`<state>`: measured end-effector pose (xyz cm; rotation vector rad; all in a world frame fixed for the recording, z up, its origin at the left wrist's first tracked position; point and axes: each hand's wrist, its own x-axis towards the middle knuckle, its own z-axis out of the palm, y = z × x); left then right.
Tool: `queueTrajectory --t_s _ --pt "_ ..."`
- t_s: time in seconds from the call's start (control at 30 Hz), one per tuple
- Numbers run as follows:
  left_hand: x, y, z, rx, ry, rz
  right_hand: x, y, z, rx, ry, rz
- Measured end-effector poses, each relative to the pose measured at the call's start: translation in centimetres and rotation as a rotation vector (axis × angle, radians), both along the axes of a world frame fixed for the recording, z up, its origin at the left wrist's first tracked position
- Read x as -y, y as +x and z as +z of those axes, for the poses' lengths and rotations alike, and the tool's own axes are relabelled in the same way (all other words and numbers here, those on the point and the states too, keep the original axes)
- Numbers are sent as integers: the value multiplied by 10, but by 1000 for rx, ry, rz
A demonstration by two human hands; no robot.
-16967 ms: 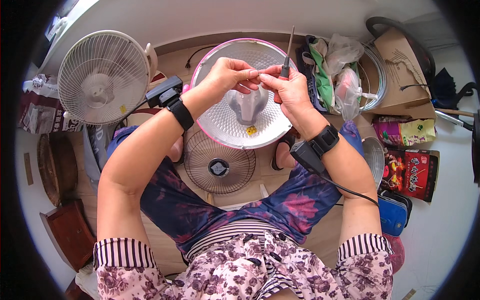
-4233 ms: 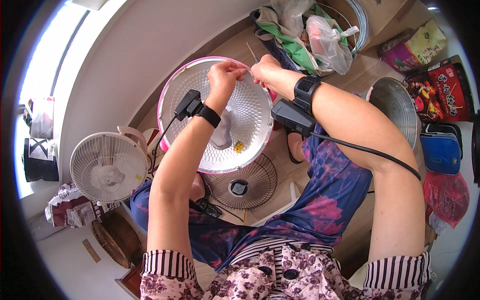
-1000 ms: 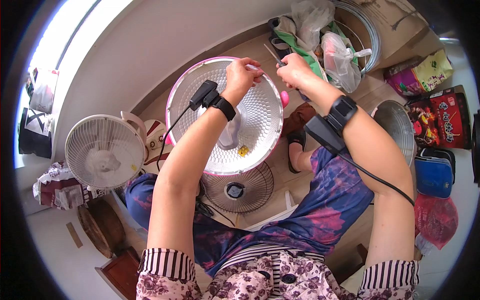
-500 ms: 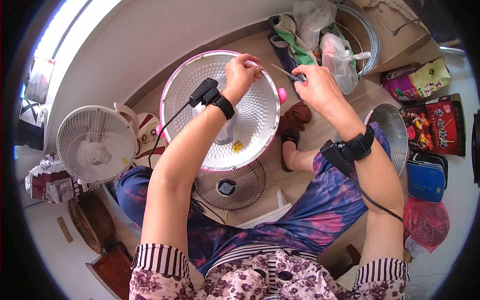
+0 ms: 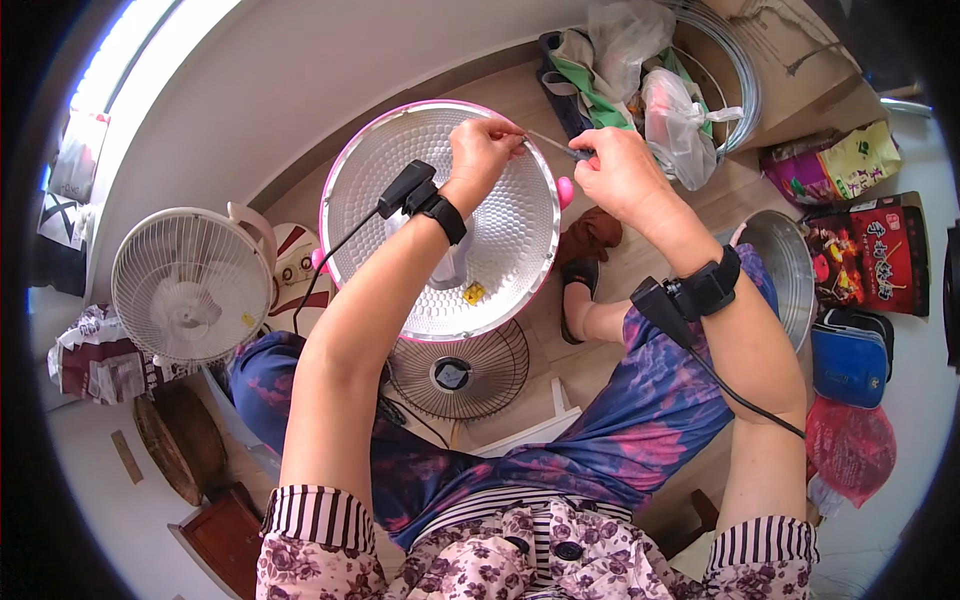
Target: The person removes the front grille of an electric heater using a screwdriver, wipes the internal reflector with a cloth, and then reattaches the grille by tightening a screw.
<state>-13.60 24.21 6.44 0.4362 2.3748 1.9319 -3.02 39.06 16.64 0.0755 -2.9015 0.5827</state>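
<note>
In front of me stands a round dish heater with a silver dimpled reflector (image 5: pixel 510 235), a pink outer rim and a pink side knob (image 5: pixel 565 192). My left hand (image 5: pixel 478 158) is at its upper right rim, fingertips pinched together; what they hold, if anything, is too small to make out. A screwdriver (image 5: pixel 552 143) with a thin metal shaft is gripped in my right hand (image 5: pixel 622 178). Its shaft points left, the tip at the rim close beside my left fingertips. Below the dish lies a round dark wire guard (image 5: pixel 492 385) with a black centre cap.
A white fan (image 5: pixel 190 285) stands left. Beyond the heater are plastic bags (image 5: pixel 680 120), a wire coil (image 5: pixel 742 75) and a cardboard box (image 5: pixel 800 85). To the right sit a metal basin (image 5: pixel 790 265), a red-black package (image 5: pixel 870 250) and a blue pouch (image 5: pixel 850 362). My legs flank the guard.
My right hand has moved slightly left, bringing the screwdriver's tip to the rim beside my left fingers. The left hand has stayed nearly in place, its fingertips slightly lower.
</note>
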Motion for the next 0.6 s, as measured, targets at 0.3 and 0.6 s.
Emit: queueTrajectory --t_s 0.3,0.6 --pt "-4 0 -6 8 32 60 0 -3 -2 -192 -27 -7" --pt "-2 -2 -9 24 103 29 3 -7 9 -247 -244 -43"
